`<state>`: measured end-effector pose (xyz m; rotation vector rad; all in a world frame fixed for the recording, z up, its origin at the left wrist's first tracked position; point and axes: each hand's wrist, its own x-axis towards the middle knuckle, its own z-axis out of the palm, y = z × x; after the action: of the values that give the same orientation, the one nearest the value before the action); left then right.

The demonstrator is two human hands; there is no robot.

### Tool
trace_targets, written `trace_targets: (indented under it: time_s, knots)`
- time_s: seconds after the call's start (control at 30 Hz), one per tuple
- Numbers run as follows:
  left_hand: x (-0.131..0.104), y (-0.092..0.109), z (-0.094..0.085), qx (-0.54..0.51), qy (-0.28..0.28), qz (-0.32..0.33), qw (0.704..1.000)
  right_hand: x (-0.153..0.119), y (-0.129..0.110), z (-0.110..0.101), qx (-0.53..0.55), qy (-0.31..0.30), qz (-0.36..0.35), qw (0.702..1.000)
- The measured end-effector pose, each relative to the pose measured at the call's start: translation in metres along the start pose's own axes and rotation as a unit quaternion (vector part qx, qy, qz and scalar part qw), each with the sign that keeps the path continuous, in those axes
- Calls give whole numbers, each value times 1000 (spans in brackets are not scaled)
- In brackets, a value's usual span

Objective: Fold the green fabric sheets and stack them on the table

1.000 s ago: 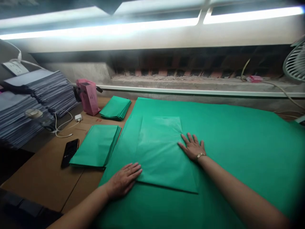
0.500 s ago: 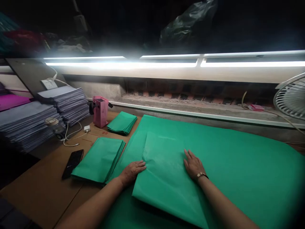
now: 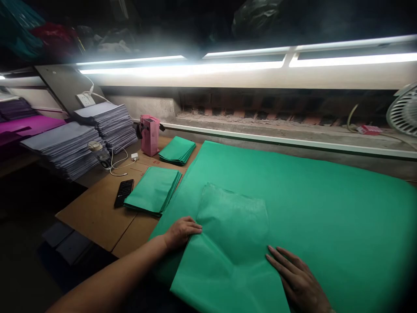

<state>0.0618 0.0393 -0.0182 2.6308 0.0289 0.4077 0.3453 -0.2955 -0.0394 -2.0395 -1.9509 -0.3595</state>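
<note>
A green folded sheet (image 3: 234, 243), creased across its middle, lies on a larger spread of green material (image 3: 325, 195); its near end reaches past the bottom of the view. At its left edge, my left hand (image 3: 183, 232) pinches the material, fingers together and the thumb mostly hidden. My right hand (image 3: 298, 278) rests by the right edge, its fingers stretched out and the fingertips touching the border. To the left sit a stack of cut green pieces (image 3: 153, 189) and, farther back, a smaller green stack (image 3: 177, 150).
A phone (image 3: 124, 192) lies left of the nearer stack on brown cardboard (image 3: 94, 213). Behind it are a white charger (image 3: 134, 156) with a cable, a pink box (image 3: 150, 137) and tall grey stacks (image 3: 65, 143). A fan (image 3: 404, 111) stands at far right, below tube lights (image 3: 182, 69).
The view has shifted, with the background higher and farther right. My right hand has slid off the sheet's top toward me, to its right edge. The sheet has moved nearer and buckled.
</note>
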Motion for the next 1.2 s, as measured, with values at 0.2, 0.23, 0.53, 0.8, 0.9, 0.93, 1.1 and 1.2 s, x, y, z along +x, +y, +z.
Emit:
trace_targets:
  time_s: [0.2, 0.23, 0.53, 0.8, 0.9, 0.93, 1.1, 1.2]
  knots:
    - [36, -9, -15, -276, -37, -299, 913, 24, -4, -3, 216, 1, 301, 929]
    - [41, -9, -17, -296, -41, -321, 899, 34, -7, -7, 233, -14, 358, 904]
    - [72, 1, -31, -288, -68, -503, 812, 85, -13, -12, 100, -195, 497, 840]
    - [80, -4, -41, -133, -72, -474, 868, 89, -15, -16, 80, -233, 502, 829]
    - [95, -10, -39, 9, 16, -373, 928, 89, -16, -15, 72, -235, 498, 832]
    - [102, -12, -36, 42, 30, -320, 946, 89, -16, -14, 68, -233, 497, 833]
    - [134, -24, -8, 127, -89, -144, 977, 88, -17, -11, 49, -229, 488, 841]
    - [138, -36, 7, 117, -138, -165, 970, 87, -16, -17, 44, -259, 463, 846]
